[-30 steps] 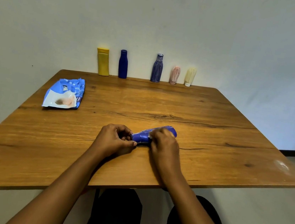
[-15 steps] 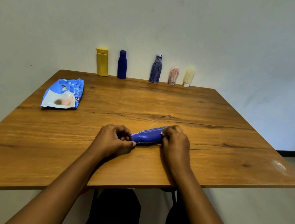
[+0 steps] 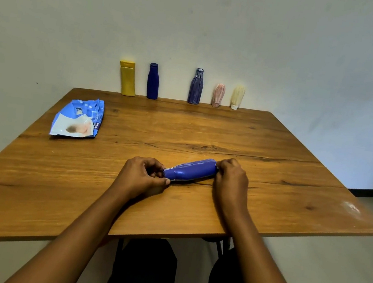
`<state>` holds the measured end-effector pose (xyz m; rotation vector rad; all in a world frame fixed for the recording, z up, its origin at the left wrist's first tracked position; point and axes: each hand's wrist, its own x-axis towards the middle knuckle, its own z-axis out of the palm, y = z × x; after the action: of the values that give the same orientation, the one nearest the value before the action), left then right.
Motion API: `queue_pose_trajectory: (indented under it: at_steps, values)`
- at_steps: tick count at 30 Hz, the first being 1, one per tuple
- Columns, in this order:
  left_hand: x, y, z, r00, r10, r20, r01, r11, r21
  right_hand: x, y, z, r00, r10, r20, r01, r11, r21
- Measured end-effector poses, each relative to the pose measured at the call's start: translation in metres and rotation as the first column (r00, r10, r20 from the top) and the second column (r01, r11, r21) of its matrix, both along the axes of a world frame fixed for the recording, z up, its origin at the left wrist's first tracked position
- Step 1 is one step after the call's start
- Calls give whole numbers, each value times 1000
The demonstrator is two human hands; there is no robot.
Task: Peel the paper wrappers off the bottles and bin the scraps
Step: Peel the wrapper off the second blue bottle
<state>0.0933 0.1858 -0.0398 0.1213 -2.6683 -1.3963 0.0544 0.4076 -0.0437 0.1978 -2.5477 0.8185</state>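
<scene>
You have one view only, wide-angle, from your head. It faces forward and down over the brown wooden table [image 3: 205, 129] to the pale plastered wall [image 3: 286, 47]. Your left hand [image 3: 140, 178] and right hand [image 3: 232, 182] sit close, mid-frame, at either end of the blue paper-wrapped bottle [image 3: 191, 169].

Right hand [image 3: 231, 177] slid to bottle [image 3: 191, 169] base

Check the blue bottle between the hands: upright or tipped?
Tipped. The blue bottle lies on its side on the table, neck held by the left hand, base by the right hand.
</scene>
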Motion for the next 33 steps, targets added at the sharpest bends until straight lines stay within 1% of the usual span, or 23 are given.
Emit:
queue_pose_trajectory:
  at_steps: [1,3,5,7,9,11,12,15,17,19,21,23,25,27,29,31,33]
  values:
    - [0,0,0,1000,5,1,-5,1000,2,5,-4,-1,1000,8,-5,-8,1000,7]
    - [1,0,1,1000,3,2,-3,1000,-1,19,-18,-1,996,80,-37,-80,997,8]
    - [1,1,2,1000,-3,-2,3,1000,9,34,-39,0,972,226,-56,-224,973,48]
    - [1,0,2,1000,-7,-14,7,1000,26,48,-61,0,919,390,-54,-382,917,118]
    - [2,-1,1,1000,-8,-10,8,1000,19,53,-69,0,892,451,-44,-442,888,129]
    - [1,0,1,1000,-8,-12,9,1000,22,47,-59,0,909,415,-40,-408,906,109]
    - [1,0,1,1000,-6,-11,6,1000,12,42,-50,0,930,365,-40,-359,927,108]
    - [1,1,2,1000,-1,2,1,1000,-23,17,-16,1,990,143,-20,-141,989,53]
    - [2,1,3,1000,-5,0,5,1000,-21,9,-3,3,998,56,1,-56,998,15]
    - [3,2,4,1000,-5,2,5,1000,-18,14,-13,4,997,77,13,-77,997,20]
    - [4,2,5,1000,-4,-4,4,1000,-2,33,-41,5,978,209,5,-209,977,51]
    - [3,1,4,1000,-10,-22,11,1000,19,52,-66,4,933,359,-10,-355,928,116]
    - [3,1,2,1000,-13,-24,14,1000,22,54,-68,3,915,402,-20,-396,908,139]
    - [3,1,2,1000,-7,-17,7,1000,-3,45,-51,2,943,331,-20,-327,938,117]
    - [3,2,3,1000,-2,-4,2,1000,-21,27,-25,2,984,177,-16,-175,981,85]
    - [2,2,4,1000,-8,-4,8,1000,-18,10,-4,4,998,54,12,-54,998,31]
    - [2,2,4,1000,-9,-5,9,1000,-14,7,-5,7,999,28,23,-28,999,25]
